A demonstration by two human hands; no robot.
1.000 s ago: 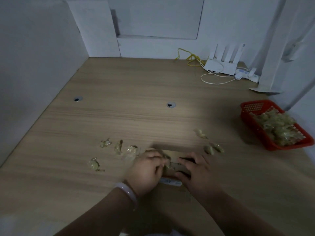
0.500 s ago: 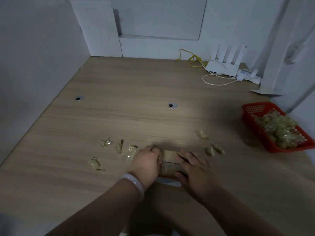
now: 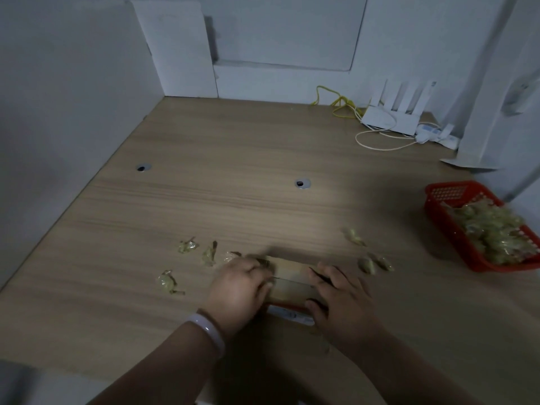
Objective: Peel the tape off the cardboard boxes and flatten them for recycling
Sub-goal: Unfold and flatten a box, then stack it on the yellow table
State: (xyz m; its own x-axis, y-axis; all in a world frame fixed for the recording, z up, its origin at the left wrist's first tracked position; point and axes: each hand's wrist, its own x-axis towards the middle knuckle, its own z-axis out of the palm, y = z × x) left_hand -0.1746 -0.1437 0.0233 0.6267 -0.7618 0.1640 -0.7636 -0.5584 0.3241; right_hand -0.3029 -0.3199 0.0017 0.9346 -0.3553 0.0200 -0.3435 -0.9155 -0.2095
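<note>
While left hand (image 3: 238, 290) grips box (image 3: 292, 283), right hand (image 3: 340, 299) clamps it

Table (image 3: 233, 200): light tan wood grain is recorded, the streaks running left to right.
Cardboard box (image 3: 292, 280): dull brown is noted, with a white label (image 3: 292, 315) at the near edge.
Tape scraps (image 3: 188, 246): translucent yellow-green.
Basket (image 3: 438, 206): bright red, the wall patterned with a lattice of small holes.
Tape wads (image 3: 491, 229) in basket: pale yellow, glossy.
Router (image 3: 388, 119): white.
Cables: one yellow (image 3: 340, 102), one cream-white (image 3: 377, 146).
Grommets (image 3: 302, 183): silver ring, black centre.
Bracelet (image 3: 209, 331): milky white, faint lilac tint.
Walls (image 3: 58, 83): plain grey-white.
</note>
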